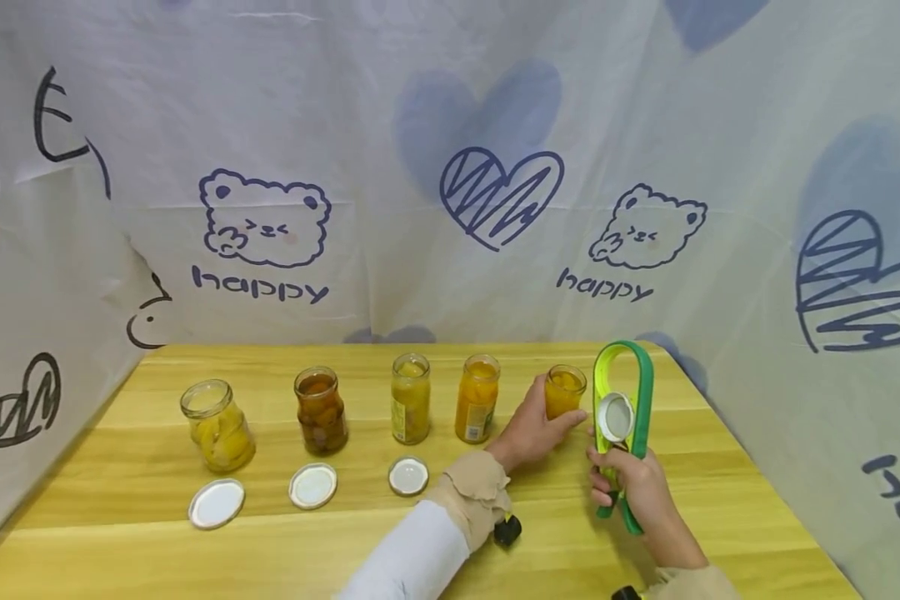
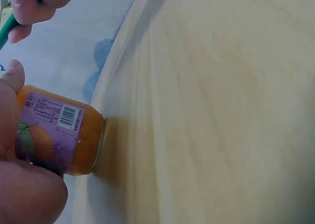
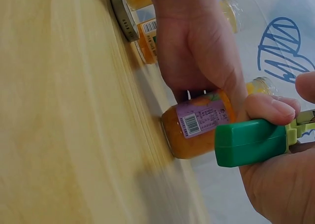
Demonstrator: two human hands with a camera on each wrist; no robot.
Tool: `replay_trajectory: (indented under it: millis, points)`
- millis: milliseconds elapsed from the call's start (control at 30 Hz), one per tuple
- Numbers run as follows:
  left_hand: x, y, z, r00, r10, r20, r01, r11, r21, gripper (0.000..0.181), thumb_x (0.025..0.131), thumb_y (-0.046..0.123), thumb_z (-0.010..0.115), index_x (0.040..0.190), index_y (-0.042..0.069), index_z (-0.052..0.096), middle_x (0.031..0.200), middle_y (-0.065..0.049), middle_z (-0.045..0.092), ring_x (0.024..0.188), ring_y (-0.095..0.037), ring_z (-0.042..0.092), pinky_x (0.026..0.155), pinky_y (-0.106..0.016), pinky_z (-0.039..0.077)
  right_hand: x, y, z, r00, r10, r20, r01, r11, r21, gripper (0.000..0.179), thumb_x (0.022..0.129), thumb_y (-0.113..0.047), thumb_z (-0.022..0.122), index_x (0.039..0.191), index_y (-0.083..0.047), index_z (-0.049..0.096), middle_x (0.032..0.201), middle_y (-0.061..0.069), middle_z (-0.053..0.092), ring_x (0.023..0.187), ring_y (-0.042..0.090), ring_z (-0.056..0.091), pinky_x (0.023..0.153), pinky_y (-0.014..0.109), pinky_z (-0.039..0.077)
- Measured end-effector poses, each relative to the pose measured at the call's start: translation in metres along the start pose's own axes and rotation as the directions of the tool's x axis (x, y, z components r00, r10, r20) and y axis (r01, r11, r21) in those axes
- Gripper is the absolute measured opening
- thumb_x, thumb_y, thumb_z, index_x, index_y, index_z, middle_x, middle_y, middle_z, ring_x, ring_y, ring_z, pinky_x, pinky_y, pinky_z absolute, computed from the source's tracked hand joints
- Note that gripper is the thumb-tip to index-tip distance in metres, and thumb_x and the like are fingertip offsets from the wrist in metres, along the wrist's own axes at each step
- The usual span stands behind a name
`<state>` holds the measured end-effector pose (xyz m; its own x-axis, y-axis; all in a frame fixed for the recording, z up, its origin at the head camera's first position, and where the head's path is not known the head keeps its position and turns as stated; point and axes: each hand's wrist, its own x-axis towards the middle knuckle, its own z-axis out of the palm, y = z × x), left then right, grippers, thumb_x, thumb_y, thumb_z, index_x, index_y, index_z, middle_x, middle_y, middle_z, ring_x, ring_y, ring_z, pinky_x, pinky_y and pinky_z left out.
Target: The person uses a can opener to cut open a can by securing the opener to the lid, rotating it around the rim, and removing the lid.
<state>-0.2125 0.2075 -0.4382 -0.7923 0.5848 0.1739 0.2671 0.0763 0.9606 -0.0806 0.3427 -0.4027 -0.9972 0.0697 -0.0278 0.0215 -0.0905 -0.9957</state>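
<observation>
My left hand (image 1: 531, 432) grips a small open glass jar (image 1: 565, 397) of orange fruit, which stands on the table at the right end of a row. A purple label with a barcode and a picture of an orange fruit shows on this jar (image 2: 51, 130) in the left wrist view. Just to the right, my right hand (image 1: 640, 490) holds the handles of a green jar opener (image 1: 645, 387), its loop pointing up and away. A white-lined lid (image 1: 616, 417) sits inside the loop, apart from the jar. In the right wrist view, one green handle end (image 3: 251, 142) sticks out from the fingers.
To the left stand several lidless jars: pale yellow fruit (image 1: 225, 437), dark brown fruit (image 1: 322, 417), yellow fruit (image 1: 410, 404) and orange fruit (image 1: 477, 404). Three lids lie before them: left (image 1: 217, 503), middle (image 1: 312, 485), right (image 1: 408, 476). A printed cloth (image 1: 390, 250) hangs behind the wooden table (image 1: 555, 542).
</observation>
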Motion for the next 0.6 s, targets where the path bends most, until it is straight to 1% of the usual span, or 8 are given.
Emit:
replay_trajectory:
  millis: [33, 133, 233, 300, 367, 467, 533, 600]
  points:
    - [-0.002, 0.001, -0.001, 1.0, -0.013, 0.001, 0.013, 1.0, 0.004, 0.065, 0.101, 0.036, 0.066, 0.154, 0.017, 0.032, 0.126, -0.007, 0.059, 0.093, -0.015, 0.062, 0.091, -0.029, 0.052, 0.0, 0.001, 0.0, 1.0, 0.006, 0.0, -0.006, 1.0, 0.005, 0.019, 0.098, -0.003, 0.047, 0.112, -0.014, 0.054, 0.082, -0.007, 0.056, 0.058, 0.009, 0.041, 0.05, 0.02, 0.04]
    - [-0.008, 0.006, -0.004, 0.997, -0.072, -0.025, 0.072, 0.997, 0.03, 0.082, 0.098, 0.042, 0.069, 0.163, 0.021, 0.023, 0.144, -0.01, 0.058, 0.113, -0.022, 0.066, 0.103, -0.037, 0.053, 0.0, 0.003, 0.0, 1.0, 0.012, 0.011, -0.013, 1.0, 0.016, 0.018, 0.098, -0.004, 0.047, 0.111, -0.014, 0.054, 0.083, -0.007, 0.056, 0.058, 0.01, 0.041, 0.05, 0.02, 0.041]
    - [-0.016, 0.011, -0.006, 0.992, -0.087, -0.092, 0.094, 0.993, 0.074, 0.098, 0.094, 0.047, 0.073, 0.167, 0.02, 0.013, 0.166, -0.01, 0.039, 0.146, -0.028, 0.049, 0.122, -0.046, 0.041, 0.0, 0.004, -0.001, 0.999, 0.027, 0.037, -0.028, 0.999, 0.035, 0.018, 0.099, -0.005, 0.047, 0.113, -0.015, 0.053, 0.084, -0.006, 0.054, 0.059, 0.011, 0.039, 0.051, 0.022, 0.04]
    - [-0.023, 0.017, -0.004, 0.982, -0.087, -0.168, 0.099, 0.993, 0.062, 0.095, 0.093, 0.047, 0.073, 0.166, 0.02, 0.018, 0.169, -0.007, 0.034, 0.136, -0.024, 0.056, 0.116, -0.043, 0.046, 0.0, 0.005, -0.003, 0.998, 0.031, 0.052, -0.033, 0.998, 0.052, 0.018, 0.1, -0.005, 0.046, 0.114, -0.015, 0.053, 0.084, -0.005, 0.053, 0.06, 0.012, 0.036, 0.051, 0.022, 0.04]
    - [-0.032, 0.028, 0.0, 0.968, -0.052, -0.245, 0.062, 0.997, 0.034, 0.082, 0.095, 0.041, 0.07, 0.162, 0.022, 0.028, 0.167, -0.004, 0.038, 0.102, -0.018, 0.068, 0.094, -0.034, 0.056, 0.0, 0.004, -0.004, 0.997, 0.039, 0.062, -0.043, 0.997, 0.066, 0.019, 0.101, -0.005, 0.046, 0.116, -0.015, 0.052, 0.085, -0.006, 0.053, 0.06, 0.012, 0.035, 0.052, 0.023, 0.04]
    - [-0.045, 0.05, 0.007, 0.945, 0.042, -0.326, -0.049, 0.999, -0.012, 0.059, 0.096, 0.028, 0.065, 0.15, 0.024, 0.043, 0.157, -0.003, 0.05, 0.06, -0.01, 0.049, 0.061, -0.022, 0.048, -0.001, 0.002, -0.005, 0.997, 0.029, 0.077, -0.035, 0.996, 0.082, 0.02, 0.101, -0.004, 0.046, 0.116, -0.015, 0.053, 0.083, -0.006, 0.053, 0.06, 0.012, 0.035, 0.052, 0.023, 0.039]
    - [-0.051, 0.063, 0.009, 0.937, 0.148, -0.317, -0.143, 0.989, 0.04, 0.052, 0.096, 0.021, 0.064, 0.145, 0.021, 0.047, 0.15, -0.005, 0.055, 0.062, -0.013, 0.053, 0.06, -0.021, 0.049, -0.002, 0.0, -0.004, 0.995, 0.027, 0.095, -0.036, 0.994, 0.098, 0.018, 0.101, -0.004, 0.045, 0.111, -0.016, 0.053, 0.083, -0.007, 0.054, 0.06, 0.012, 0.034, 0.052, 0.024, 0.037]
    - [-0.054, 0.073, 0.009, 0.934, 0.24, -0.263, -0.212, 0.968, 0.131, 0.052, 0.094, 0.019, 0.066, 0.143, 0.018, 0.049, 0.146, -0.006, 0.057, 0.087, -0.017, 0.064, 0.076, -0.023, 0.055, -0.003, 0.0, -0.004, 0.992, 0.012, 0.126, -0.027, 0.992, 0.123, 0.019, 0.101, -0.003, 0.043, 0.106, -0.018, 0.053, 0.082, -0.007, 0.055, 0.06, 0.014, 0.032, 0.053, 0.025, 0.034]
